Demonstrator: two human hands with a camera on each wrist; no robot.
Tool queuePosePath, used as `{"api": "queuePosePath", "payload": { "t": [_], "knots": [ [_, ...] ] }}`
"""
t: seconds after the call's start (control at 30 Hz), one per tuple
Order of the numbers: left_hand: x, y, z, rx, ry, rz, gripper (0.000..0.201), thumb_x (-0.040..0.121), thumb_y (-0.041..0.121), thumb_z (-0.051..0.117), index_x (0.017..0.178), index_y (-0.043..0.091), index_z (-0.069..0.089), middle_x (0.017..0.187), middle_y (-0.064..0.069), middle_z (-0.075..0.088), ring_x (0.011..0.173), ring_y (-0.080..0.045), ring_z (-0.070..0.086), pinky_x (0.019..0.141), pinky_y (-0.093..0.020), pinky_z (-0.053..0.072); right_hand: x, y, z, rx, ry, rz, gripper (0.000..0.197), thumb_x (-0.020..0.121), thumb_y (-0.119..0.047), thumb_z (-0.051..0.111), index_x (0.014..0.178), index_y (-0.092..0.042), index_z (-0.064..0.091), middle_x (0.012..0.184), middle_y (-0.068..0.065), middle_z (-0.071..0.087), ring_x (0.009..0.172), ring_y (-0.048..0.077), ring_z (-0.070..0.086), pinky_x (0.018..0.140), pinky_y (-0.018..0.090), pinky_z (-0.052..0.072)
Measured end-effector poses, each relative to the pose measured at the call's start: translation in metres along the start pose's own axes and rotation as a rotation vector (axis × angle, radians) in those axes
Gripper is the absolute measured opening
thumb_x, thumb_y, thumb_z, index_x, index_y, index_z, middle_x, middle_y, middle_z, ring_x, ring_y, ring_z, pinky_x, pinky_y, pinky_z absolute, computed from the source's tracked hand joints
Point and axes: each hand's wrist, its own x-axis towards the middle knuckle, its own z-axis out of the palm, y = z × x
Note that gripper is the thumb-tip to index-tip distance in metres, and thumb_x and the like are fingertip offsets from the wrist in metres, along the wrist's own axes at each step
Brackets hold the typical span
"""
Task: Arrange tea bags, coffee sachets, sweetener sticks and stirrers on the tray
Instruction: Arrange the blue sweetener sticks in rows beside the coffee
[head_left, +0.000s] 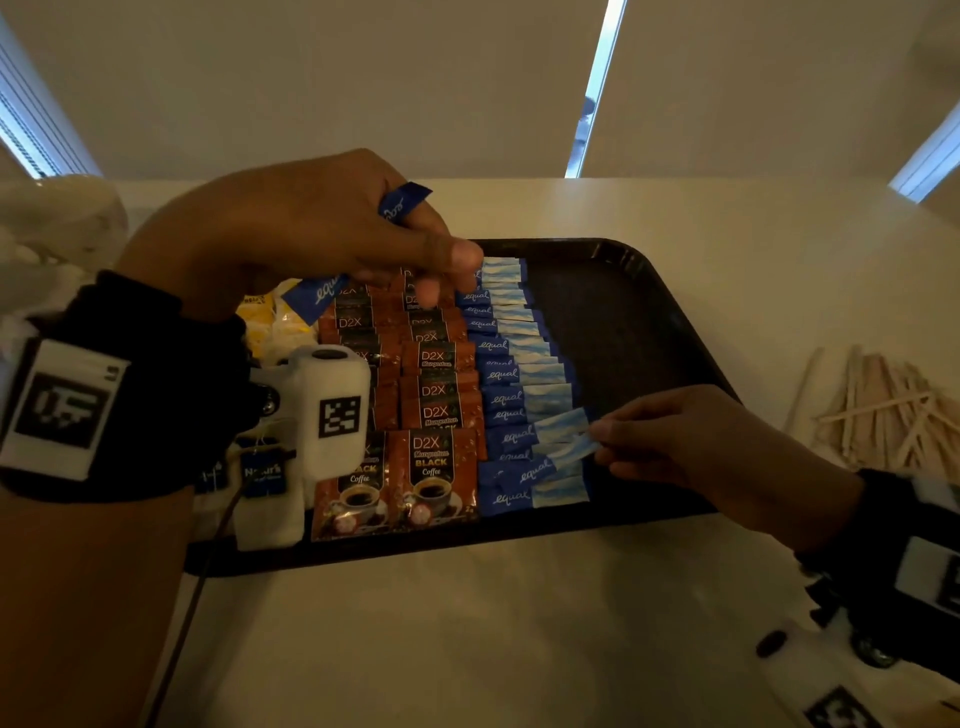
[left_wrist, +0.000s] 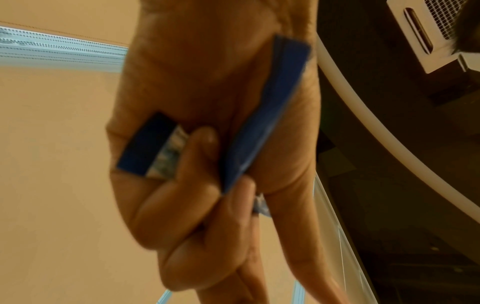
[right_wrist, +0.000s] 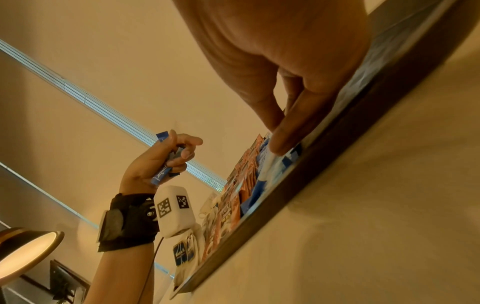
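Sweetener sticks fill their column; right hand pinches one into place. Left hand grips spares. A nudge could skew the row.

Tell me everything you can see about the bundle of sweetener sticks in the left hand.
The sweetener sticks are slim paper packets, dark blue with white "equal" script and a pale blue end. The left hand grips several of them together in curled fingers, raised above the tray and its coffee sachets. One end pokes out past the knuckles, the other below the palm. The exact number cannot be told.
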Motion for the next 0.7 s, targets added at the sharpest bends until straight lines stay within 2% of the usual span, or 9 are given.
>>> {"api": "queuePosePath", "payload": {
  "t": [0.1,0.23,0.4,0.57,0.63,0.7],
  "knots": [
    [0.0007,-0.0008,-0.0008,0.006,-0.016,0.014,0.052,0.06,0.05,0.062,0.093,0.012,0.075,0.066,-0.001,0.068,0.039,-0.001,0.04,0.039,-0.009,0.033,-0.0003,-0.0001,0.002,0.037,0.0,-0.004,0.012,0.079,-0.003,0.065,0.091,-0.002,0.067,0.074,0.008,0.071,0.061,0.01,0.07,0.051,0.016,0.053],
    [0.0011,-0.0019,-0.0011,-0.004,-0.015,0.02,0.048,0.063,0.045,0.062,0.093,0.011,0.075,0.065,-0.001,0.068,0.038,0.0,0.042,0.039,-0.008,0.033,-0.0008,-0.0003,0.0025,0.084,0.007,-0.004,0.023,0.079,-0.001,0.065,0.102,-0.004,0.061,0.085,0.012,0.07,0.065,0.013,0.071,0.051,0.018,0.054],
    [0.0026,-0.0031,-0.0004,0.006,-0.033,0.027,0.052,0.059,0.049,0.063,0.092,0.011,0.075,0.066,-0.001,0.068,0.039,-0.002,0.04,0.039,-0.009,0.033,-0.0002,0.0016,0.0027,0.025,-0.035,0.001,0.027,0.079,-0.003,0.065,0.104,-0.008,0.06,0.091,0.011,0.07,0.069,0.014,0.072,0.051,0.018,0.054],
    [0.004,-0.0039,-0.0006,0.005,-0.036,0.029,0.049,0.062,0.047,0.062,0.093,0.01,0.074,0.064,0.0,0.067,0.038,-0.001,0.039,0.038,-0.009,0.032,0.0027,0.0019,0.0057,-0.147,-0.04,-0.097,0.025,0.077,-0.007,0.068,0.099,-0.009,0.058,0.076,0.008,0.071,0.068,0.015,0.071,0.053,0.019,0.055],
    [0.0043,-0.0047,-0.0009,0.014,-0.037,0.027,0.049,0.064,0.047,0.062,0.093,0.01,0.075,0.065,-0.001,0.068,0.038,-0.002,0.039,0.038,-0.009,0.032,0.0049,0.0023,0.007,-0.19,-0.028,-0.137,0.024,0.076,-0.009,0.07,0.096,-0.008,0.058,0.075,0.009,0.071,0.065,0.016,0.071,0.052,0.018,0.054],
    [0.0046,-0.0056,-0.0013,0.029,-0.044,0.034,0.053,0.063,0.051,0.063,0.093,0.008,0.074,0.072,-0.014,0.068,0.041,-0.003,0.038,0.039,-0.01,0.033,0.0075,0.0022,0.0077,-0.221,-0.018,-0.161,0.023,0.075,-0.01,0.071,0.094,-0.008,0.058,0.075,0.008,0.07,0.064,0.016,0.071,0.052,0.019,0.054]
  ]
}}
